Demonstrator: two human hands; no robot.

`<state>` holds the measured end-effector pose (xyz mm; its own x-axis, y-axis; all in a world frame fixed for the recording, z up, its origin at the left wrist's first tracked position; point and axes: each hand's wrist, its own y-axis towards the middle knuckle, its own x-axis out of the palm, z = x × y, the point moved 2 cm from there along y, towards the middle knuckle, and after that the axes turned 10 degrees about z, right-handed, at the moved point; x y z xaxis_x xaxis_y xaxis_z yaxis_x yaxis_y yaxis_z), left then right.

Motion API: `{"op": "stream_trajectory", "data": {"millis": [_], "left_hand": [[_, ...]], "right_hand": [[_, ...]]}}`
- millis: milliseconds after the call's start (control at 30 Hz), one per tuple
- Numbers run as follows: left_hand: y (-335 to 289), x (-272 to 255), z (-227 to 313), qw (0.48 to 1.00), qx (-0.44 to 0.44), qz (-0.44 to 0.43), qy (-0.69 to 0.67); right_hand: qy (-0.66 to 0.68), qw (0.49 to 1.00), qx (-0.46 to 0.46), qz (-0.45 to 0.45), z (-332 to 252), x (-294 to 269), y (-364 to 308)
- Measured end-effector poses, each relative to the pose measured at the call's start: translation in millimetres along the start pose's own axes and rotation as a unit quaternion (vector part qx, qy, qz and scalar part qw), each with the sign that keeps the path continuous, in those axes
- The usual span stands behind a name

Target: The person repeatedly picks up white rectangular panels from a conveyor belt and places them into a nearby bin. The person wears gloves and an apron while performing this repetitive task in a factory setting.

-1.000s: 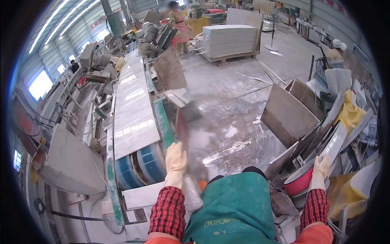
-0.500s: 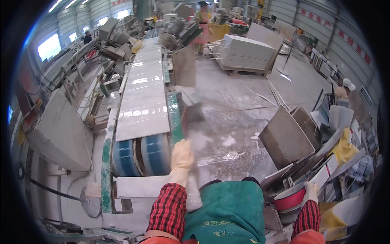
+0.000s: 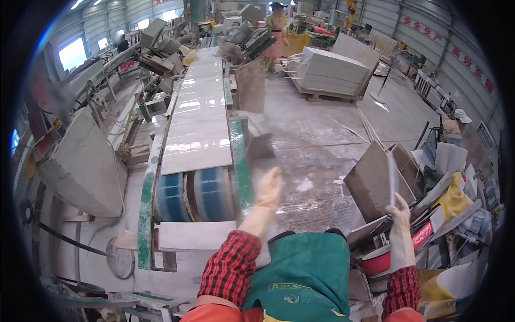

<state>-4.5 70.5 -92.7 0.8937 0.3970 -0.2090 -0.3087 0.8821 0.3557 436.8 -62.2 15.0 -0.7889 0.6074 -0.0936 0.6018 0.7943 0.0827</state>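
Note:
My right hand [image 3: 398,212], in a pale glove, is raised at the right and closed around the lower end of a thin pale strip [image 3: 392,174], which points upward. Its exact kind is blurred. Beneath that wrist sits a round red-sided container [image 3: 375,263]. My left hand [image 3: 269,188], also gloved, is closed in the air just right of the conveyor's green side rail [image 3: 241,161]; whether anything is inside the fingers is hidden. Glossy white stone slabs [image 3: 197,137] lie in a row on the conveyor, whose blue-banded roller [image 3: 171,196] shows at the near end.
Brown boards [image 3: 370,180] lean at the right beside a cluttered heap with a yellow cloth [image 3: 450,196]. A pallet stack of white slabs [image 3: 332,70] stands farther back. One person [image 3: 274,35] is beyond the conveyor, another [image 3: 456,124] at the far right.
My left hand has moved right, off the green rail. My right hand has risen from beside the red container and now holds up the thin strip.

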Motion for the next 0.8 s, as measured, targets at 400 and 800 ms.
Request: {"op": "stream_trajectory", "data": {"millis": [400,800], "left_hand": [[-24.9,-109.5,66.8,0.8,-0.35,0.15,-0.464],[23.9,-204.1,-51.2,0.75,-0.376,0.367,-0.401]], "right_hand": [[-0.265,0.636,-0.534,-0.49,-113.5,311.8,-121.9],[-0.415,0.809,-0.301,-0.287,20.9,141.6,29.0]]}}
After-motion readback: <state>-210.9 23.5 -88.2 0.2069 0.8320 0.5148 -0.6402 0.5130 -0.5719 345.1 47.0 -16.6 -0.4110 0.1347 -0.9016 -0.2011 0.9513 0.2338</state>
